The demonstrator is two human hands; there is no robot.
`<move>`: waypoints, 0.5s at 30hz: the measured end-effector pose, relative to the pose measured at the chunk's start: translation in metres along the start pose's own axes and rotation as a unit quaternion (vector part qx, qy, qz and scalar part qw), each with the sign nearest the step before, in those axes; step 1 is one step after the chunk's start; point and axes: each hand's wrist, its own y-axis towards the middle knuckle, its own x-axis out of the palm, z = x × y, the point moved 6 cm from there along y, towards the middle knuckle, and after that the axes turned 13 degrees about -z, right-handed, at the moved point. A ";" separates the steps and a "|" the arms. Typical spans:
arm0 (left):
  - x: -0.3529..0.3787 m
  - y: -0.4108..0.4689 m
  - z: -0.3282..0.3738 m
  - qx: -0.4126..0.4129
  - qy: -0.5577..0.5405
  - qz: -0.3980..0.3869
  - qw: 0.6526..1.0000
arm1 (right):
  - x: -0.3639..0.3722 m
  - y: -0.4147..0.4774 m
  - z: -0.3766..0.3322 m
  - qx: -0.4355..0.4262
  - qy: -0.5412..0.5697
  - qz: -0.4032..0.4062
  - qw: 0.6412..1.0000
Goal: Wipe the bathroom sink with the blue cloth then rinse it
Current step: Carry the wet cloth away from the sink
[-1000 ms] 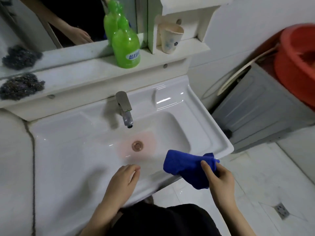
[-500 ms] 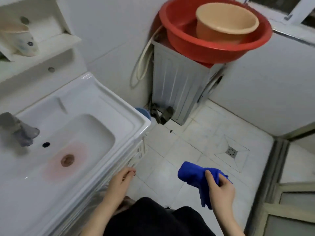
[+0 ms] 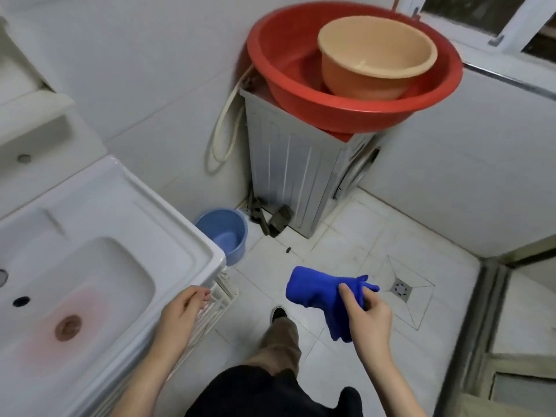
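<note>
**Cloth held clear of the sink**

The right hand [image 3: 365, 319] has its fingers clamped on the bunched blue microfibre cloth [image 3: 323, 294], which hangs over the tiled floor, likely carried away from the basin. The left hand [image 3: 180, 316], fingers loosely curled and empty, hovers at the white ceramic sink [image 3: 144, 224]'s front corner. Beyond stands a small blue plastic bucket [image 3: 222, 236].

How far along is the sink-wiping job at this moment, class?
Nothing looks done: a pink stain rings the sink drain. In hand: the right hand grips the blue cloth over the floor, away from the basin; the left hand is empty. Left: wiping and rinsing.
</note>
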 end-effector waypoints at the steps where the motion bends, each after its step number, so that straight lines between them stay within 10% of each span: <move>1: 0.002 0.013 -0.002 -0.010 -0.009 0.003 1.000 | 0.006 0.017 -0.008 -0.006 0.001 -0.009 1.000; 15: -0.007 0.182 0.113 0.033 -0.063 0.044 0.996 | 0.063 0.223 -0.162 -0.096 -0.116 -0.116 0.982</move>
